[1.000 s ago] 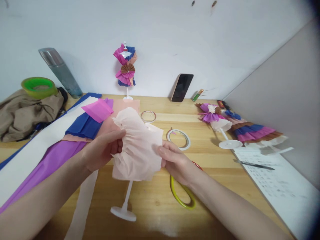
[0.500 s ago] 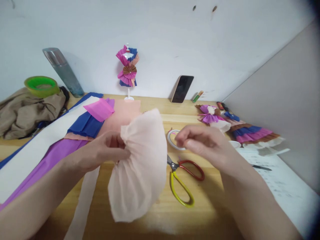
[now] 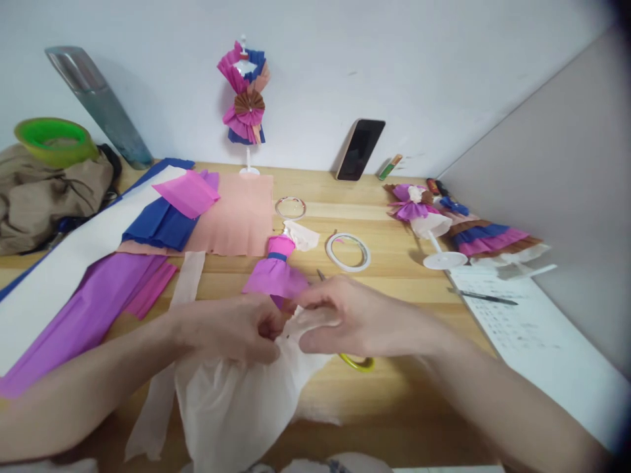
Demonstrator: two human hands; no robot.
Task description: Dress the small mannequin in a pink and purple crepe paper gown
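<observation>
A gathered piece of white crepe paper (image 3: 236, 401) fans out below my hands, low over the table. My left hand (image 3: 236, 328) is closed on its bunched edge. My right hand (image 3: 352, 322) pinches the same edge from the other side, its fingers touching the paper. Just beyond them lies a small doll dress (image 3: 277, 272) of pink and purple paper with a blue waistband. The scissors are mostly covered by my right hand, with a yellow handle (image 3: 362, 363) showing. A roll of white tape (image 3: 348, 252) lies past my right hand.
Coloured crepe sheets (image 3: 167, 217) spread across the left side. A dressed stand (image 3: 246, 105) and a phone (image 3: 361, 150) are at the wall. At the right are finished paper dresses (image 3: 493, 230), a written sheet (image 3: 532, 341) and a pen (image 3: 488, 297). A bottle (image 3: 101, 108) leans at the left.
My right hand has moved left and down onto the white paper. Both hands now meet at its gathered edge, and the paper is lower. The small doll dress has come into sight.
</observation>
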